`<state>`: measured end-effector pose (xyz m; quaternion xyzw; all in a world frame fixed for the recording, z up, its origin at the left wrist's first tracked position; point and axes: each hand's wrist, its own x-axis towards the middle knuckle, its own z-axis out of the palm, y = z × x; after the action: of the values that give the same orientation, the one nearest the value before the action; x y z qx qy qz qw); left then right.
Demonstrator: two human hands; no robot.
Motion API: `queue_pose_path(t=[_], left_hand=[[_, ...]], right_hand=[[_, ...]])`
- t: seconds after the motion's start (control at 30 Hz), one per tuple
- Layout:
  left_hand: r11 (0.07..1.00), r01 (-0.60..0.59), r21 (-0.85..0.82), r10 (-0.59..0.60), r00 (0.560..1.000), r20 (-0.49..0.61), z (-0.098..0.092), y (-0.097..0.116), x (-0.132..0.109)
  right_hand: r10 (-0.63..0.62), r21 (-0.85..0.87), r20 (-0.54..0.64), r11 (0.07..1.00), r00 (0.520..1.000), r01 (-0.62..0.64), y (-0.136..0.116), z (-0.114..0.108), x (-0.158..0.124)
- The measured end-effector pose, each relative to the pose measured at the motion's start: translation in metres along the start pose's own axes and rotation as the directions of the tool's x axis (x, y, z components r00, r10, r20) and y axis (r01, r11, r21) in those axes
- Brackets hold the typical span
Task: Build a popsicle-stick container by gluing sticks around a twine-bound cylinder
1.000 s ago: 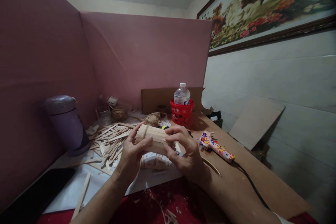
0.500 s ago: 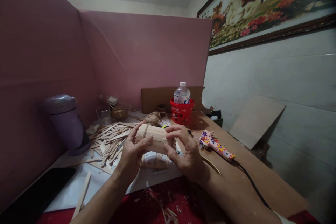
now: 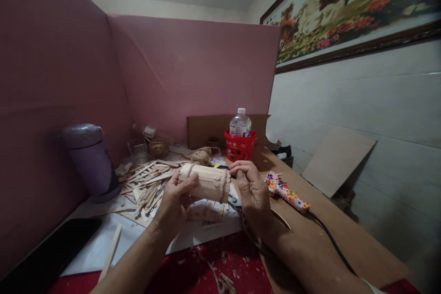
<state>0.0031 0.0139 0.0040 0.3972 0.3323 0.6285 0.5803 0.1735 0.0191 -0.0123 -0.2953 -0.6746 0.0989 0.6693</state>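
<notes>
My left hand [image 3: 175, 197] grips a small box built of wooden craft sticks [image 3: 206, 183], with jute twine wound round both its ends. My right hand [image 3: 252, 191] sits just right of the box, fingers curled together at its end where the twine runs; what they pinch is too small to make out. A ball of jute twine [image 3: 200, 156] lies on the table behind the box. Scissors [image 3: 235, 201] show partly under my right hand.
Loose craft sticks [image 3: 146, 183] are piled at left beside a purple lidded jug [image 3: 90, 161]. A flowered glue gun [image 3: 286, 191] with a black cord lies at right. A red bucket [image 3: 240, 146] holds a water bottle. A dark phone [image 3: 51, 257] lies near left.
My right hand has come off the front of the stick box and moved to its right end, fingers pinched. The box now shows fully, and it has tilted slightly.
</notes>
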Motion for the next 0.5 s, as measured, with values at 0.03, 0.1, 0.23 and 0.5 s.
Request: queue_pose_path(t=[0.03,0.1,0.23,0.5], left_hand=[[1.0,0.006,-0.002,-0.006,1.0,0.002,-0.0002,-0.0002,0.0001],[1.0,0.021,0.004,-0.021,1.0,0.005,-0.0004,-0.0005,0.0002],[0.999,0.039,0.021,-0.039,0.999,0.004,-0.0008,-0.0012,0.0003],[1.0,-0.008,-0.006,0.008,1.0,0.003,-0.0001,0.0,-0.0002]], right_hand=[[-0.006,-0.005,0.003,1.0,1.0,0.006,-0.0004,0.0002,0.0005],[-0.008,-0.013,0.005,1.0,1.0,0.009,-0.0017,0.0003,0.001],[0.01,-0.024,0.0,1.0,1.0,-0.01,-0.0039,-0.0004,0.0003],[0.248,0.159,0.027,0.955,0.968,-0.249,0.0017,0.002,0.0007]])
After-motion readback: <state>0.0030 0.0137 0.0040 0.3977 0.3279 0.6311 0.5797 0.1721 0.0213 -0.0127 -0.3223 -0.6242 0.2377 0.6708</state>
